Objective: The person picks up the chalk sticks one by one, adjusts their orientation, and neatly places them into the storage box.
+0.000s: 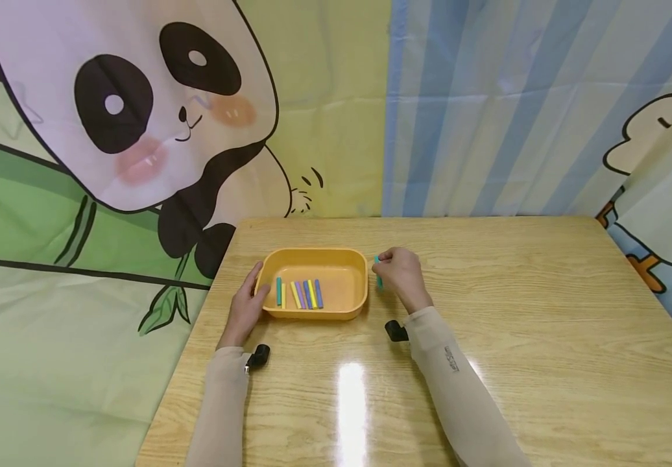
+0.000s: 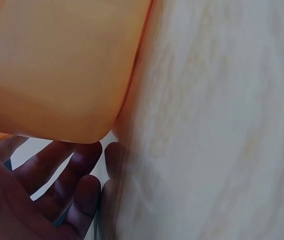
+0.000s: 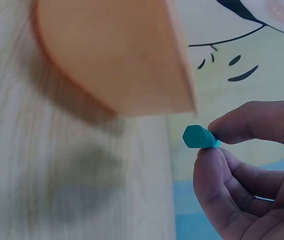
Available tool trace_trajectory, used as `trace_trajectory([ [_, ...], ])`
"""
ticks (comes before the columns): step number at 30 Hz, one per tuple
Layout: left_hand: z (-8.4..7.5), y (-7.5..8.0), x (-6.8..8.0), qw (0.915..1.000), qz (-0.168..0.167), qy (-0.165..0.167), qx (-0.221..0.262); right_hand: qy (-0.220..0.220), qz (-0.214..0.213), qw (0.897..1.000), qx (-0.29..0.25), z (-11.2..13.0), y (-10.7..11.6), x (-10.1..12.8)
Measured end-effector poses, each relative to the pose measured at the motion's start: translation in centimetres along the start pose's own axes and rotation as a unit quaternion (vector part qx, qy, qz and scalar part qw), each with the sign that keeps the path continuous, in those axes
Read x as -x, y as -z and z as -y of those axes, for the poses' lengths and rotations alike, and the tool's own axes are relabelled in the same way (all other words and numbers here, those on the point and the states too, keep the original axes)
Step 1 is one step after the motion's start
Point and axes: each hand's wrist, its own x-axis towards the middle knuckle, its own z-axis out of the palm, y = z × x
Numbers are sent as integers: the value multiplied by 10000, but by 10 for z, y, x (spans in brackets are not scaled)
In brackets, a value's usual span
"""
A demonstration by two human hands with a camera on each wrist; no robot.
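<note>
wooden table (image 1: 488, 311), panda curtain (image 1: 108, 130) behind. we pinch a teal stick (image 3: 198, 137) in our right hand (image 1: 401, 272) beside the orange tray (image 1: 348, 285); left hand (image 1: 248, 299), fingers relaxed, rests against the tray's side.

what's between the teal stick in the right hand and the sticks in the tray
Only the tray's right wall and bare tray floor, seen in the head view; the teal stick is outside it.

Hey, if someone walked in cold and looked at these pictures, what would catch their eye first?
Probably the orange tray in the middle of the wooden table, with a row of coloured sticks lying inside it. Next, the right hand just right of the tray, pinching a teal stick, while the left hand rests against the tray's left side. Behind it all hangs a big panda backdrop.
</note>
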Motion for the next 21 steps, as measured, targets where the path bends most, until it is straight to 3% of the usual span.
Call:
trace_trajectory([
  [12,2,1,-1,10000,-52,-6,-69,344,-8,9994,-59,38,-11,0],
  [21,0,0,0,10000,-49,-38,70,126,283,9988,-389,50,-33,-2],
])
